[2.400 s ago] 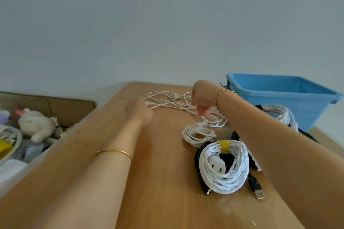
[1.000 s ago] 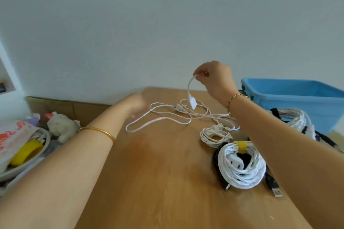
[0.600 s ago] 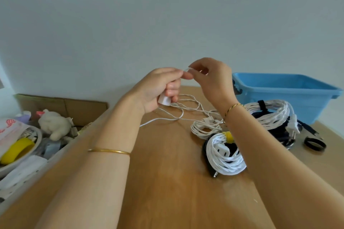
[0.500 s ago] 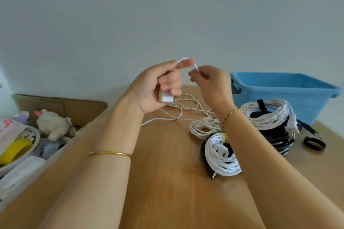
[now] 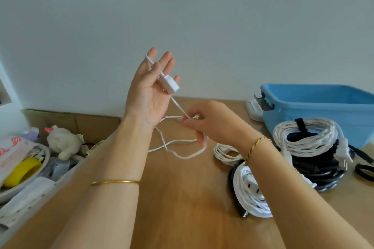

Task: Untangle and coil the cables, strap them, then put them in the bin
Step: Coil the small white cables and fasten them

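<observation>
White cable (image 5: 178, 154): loose and uncoiled. In the head view we saw it run from the raised left hand (image 5: 148, 91) down to the right hand (image 5: 210, 123), then sag in open loops onto the table (image 5: 182, 198), well apart from the bin (image 5: 315, 111).
Plug block (image 5: 171, 86): white, on that cable, lying against the left hand's fingers.
Left hand: lifted above the table, palm toward us, fingers up and mostly straight, unclenched. The cable crossed them.
Right hand: lower and to the right, thumb and fingertips pinching the cable, with a loop hanging round its lower fingers.
Bin: blue, at the far right of the table, its inside mostly hidden from us.
Strapped coil (image 5: 307, 137): white twisted cord bound by a black strap, stacked on a black coil (image 5: 315, 170) just near of the bin.
Near coil (image 5: 249, 194): white, lying over a black cable, partly hidden by the right forearm.
Small bundle (image 5: 224, 151): white, between the loose loops and the near coil, beside the right wrist.
Strap loop (image 5: 364, 172): black, at the right edge.
Clutter: left of the table we saw a plush toy (image 5: 62, 141) and a yellow ring (image 5: 22, 172).
Bangle (image 5: 115, 182): gold, on the left forearm.
</observation>
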`<state>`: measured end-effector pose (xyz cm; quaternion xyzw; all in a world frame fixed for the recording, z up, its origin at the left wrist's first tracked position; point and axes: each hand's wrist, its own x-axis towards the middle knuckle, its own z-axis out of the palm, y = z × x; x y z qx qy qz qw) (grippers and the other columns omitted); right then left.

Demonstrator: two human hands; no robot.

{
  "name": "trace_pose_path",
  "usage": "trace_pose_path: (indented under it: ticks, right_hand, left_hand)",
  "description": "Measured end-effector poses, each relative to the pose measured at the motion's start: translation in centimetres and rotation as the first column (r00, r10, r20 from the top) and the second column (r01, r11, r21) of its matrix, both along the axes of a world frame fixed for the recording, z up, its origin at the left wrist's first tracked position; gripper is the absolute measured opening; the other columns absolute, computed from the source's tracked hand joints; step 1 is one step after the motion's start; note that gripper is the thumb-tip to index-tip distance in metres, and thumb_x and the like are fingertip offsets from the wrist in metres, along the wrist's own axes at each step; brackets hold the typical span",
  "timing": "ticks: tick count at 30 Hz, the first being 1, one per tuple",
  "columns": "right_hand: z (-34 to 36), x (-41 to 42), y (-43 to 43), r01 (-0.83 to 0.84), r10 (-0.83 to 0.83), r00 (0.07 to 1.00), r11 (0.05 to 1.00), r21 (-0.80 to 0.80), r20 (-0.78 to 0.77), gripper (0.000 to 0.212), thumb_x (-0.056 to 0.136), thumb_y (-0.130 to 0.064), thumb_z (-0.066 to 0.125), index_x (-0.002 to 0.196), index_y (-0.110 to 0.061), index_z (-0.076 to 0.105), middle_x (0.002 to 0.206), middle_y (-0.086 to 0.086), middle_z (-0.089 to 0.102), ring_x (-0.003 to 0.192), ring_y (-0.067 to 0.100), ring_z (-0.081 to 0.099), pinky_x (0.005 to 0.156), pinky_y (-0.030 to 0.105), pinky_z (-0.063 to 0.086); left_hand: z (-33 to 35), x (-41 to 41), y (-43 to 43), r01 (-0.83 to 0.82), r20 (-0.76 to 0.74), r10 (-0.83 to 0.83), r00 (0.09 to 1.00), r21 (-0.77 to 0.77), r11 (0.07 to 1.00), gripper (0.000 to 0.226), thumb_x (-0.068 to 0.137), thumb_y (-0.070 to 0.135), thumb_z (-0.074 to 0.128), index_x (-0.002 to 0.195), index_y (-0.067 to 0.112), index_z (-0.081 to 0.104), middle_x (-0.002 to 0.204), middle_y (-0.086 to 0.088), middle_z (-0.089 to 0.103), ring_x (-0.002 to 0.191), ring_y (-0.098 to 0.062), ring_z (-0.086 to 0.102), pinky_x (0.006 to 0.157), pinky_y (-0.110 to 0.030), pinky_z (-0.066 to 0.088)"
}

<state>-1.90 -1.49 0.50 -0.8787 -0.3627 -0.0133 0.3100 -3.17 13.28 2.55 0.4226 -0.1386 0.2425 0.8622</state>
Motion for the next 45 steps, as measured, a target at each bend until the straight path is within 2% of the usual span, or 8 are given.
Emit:
trace_pose_path:
  ticks: [6,9,13,16,23,31,38,45]
  right_hand:
    - [1.8,-0.4,-0.9,0.043,-0.034,0.995,0.995,0.092,-0.094,0.013,0.089,-0.014,0.057,0.091,-0.006,0.067,0.058,-0.001,0.059,0.053,0.017,0.060,0.054,0.019,0.048]
    - [2.3,-0.4,-1.6,0.047,-0.007,0.984,0.974,0.222,-0.175,0.011,0.088,-0.005,0.056,0.090,0.004,0.061,0.071,0.011,0.066,0.065,0.025,0.066,0.068,0.035,0.054]
    - [3.0,-0.4,-2.0,0.074,0.184,0.881,0.857,0.510,-0.435,0.016,0.093,-0.008,0.055,0.078,-0.002,0.057,0.060,0.006,0.058,0.047,0.015,0.061,0.056,0.027,0.054]
    - [3.2,0.1,-2.4,0.125,0.070,0.945,0.825,0.551,-0.319,0.015,0.091,-0.012,0.058,0.083,0.000,0.063,0.058,0.003,0.050,0.038,0.008,0.043,0.051,0.029,0.047]
    - [3.0,1.2,-3.3,0.087,-0.130,0.991,0.715,0.694,0.010,0.014,0.081,-0.019,0.072,0.071,-0.010,0.067,0.064,0.006,0.056,0.046,0.004,0.041,0.048,0.020,0.037]
    - [1.1,1.3,-1.2,0.058,0.083,0.983,0.699,0.712,-0.162,0.021,0.097,-0.017,0.051,0.085,-0.017,0.068,0.056,0.000,0.045,0.042,0.007,0.038,0.049,0.028,0.045]
    - [-0.4,0.5,0.3,-0.134,0.206,0.938,0.958,0.255,-0.280,0.026,0.098,-0.017,0.045,0.108,-0.005,0.066,0.054,0.002,0.051,0.042,0.013,0.045,0.046,0.019,0.039]
    - [1.8,-1.9,-0.6,-0.328,0.320,0.907,0.945,0.020,-0.273,0.024,0.095,-0.024,0.053,0.096,-0.006,0.069,0.051,0.001,0.050,0.042,0.016,0.047,0.050,0.018,0.043]
  left_hand:
    - [-1.2,-0.2,0.8,-0.312,0.028,0.320,0.947,0.317,0.896,0.041,0.096,0.001,0.049,0.134,0.017,0.046,0.108,-0.001,0.068,0.106,-0.011,0.066,0.098,-0.031,0.044]
    - [-1.8,-0.3,0.0,-0.427,0.137,0.457,0.879,0.651,0.627,0.038,0.095,-0.001,0.050,0.131,0.012,0.052,0.095,0.005,0.070,0.087,0.002,0.067,0.083,-0.012,0.045]
    - [-1.9,-0.3,-0.8,-0.344,0.156,0.418,0.895,0.837,0.425,0.043,0.097,0.003,0.046,0.134,0.024,0.051,0.066,0.016,0.062,0.054,0.004,0.048,0.065,-0.012,0.041]
    - [-1.6,-0.7,-1.2,-0.238,0.091,0.385,0.918,0.905,0.352,0.038,0.102,0.012,0.039,0.136,0.024,0.050,0.066,0.005,0.054,0.055,0.003,0.048,0.062,-0.009,0.039]
    - [-0.8,-2.0,-1.9,0.247,-0.270,-0.073,0.960,0.692,0.678,0.034,0.103,0.023,0.033,0.105,0.005,0.061,0.047,0.003,0.031,0.041,-0.010,0.032,0.045,-0.023,0.036]
    - [0.4,-2.1,-0.5,0.767,-0.041,-0.780,0.625,0.223,0.602,0.043,0.099,0.018,0.031,0.132,-0.008,0.041,0.053,0.001,0.039,0.047,-0.010,0.040,0.063,-0.027,0.050]
    - [1.8,-2.1,0.2,-0.014,0.008,0.013,1.000,0.097,0.995,0.033,0.103,0.021,0.032,0.132,0.008,0.042,0.056,0.007,0.049,0.052,-0.007,0.049,0.085,-0.044,0.055]
    - [-0.5,-0.8,2.6,-0.560,0.075,0.610,0.789,0.496,0.663,0.037,0.104,0.014,0.031,0.140,0.012,0.042,0.058,0.006,0.060,0.064,-0.005,0.056,0.071,-0.018,0.044]
